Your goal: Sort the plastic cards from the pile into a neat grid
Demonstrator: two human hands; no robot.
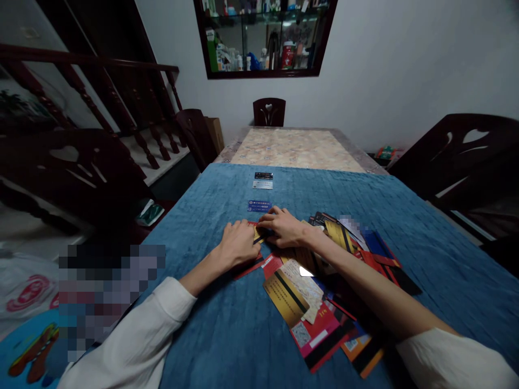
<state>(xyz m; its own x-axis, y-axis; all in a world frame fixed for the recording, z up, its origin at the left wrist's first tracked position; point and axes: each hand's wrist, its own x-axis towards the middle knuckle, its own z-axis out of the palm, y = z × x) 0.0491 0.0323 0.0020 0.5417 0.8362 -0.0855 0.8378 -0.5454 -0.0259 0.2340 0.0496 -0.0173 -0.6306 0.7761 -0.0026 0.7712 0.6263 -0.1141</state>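
Note:
My left hand (pixel 240 241) rests low over the blue cloth, its fingers curled round the left side of a gold card (pixel 258 236) with a dark stripe. From the right, my right hand (pixel 285 229) meets it, bent fingers pinching the same card's other side; some fingertips are hidden. A red card (pixel 252 266) lies partly beneath my left hand. Below and right of my hands spreads a loose pile of plastic cards, among them a gold striped card (pixel 286 297) and a pink-red card (pixel 320 337). My right forearm crosses over the pile and covers part of it.
Beyond my hands a blue card (pixel 259 206), a silver card (pixel 263 185) and a black card (pixel 263 175) lie in a column on the blue cloth (pixel 203 216). Dark wooden chairs (pixel 458 156) flank the table. A plastic bag (pixel 28 289) is at lower left.

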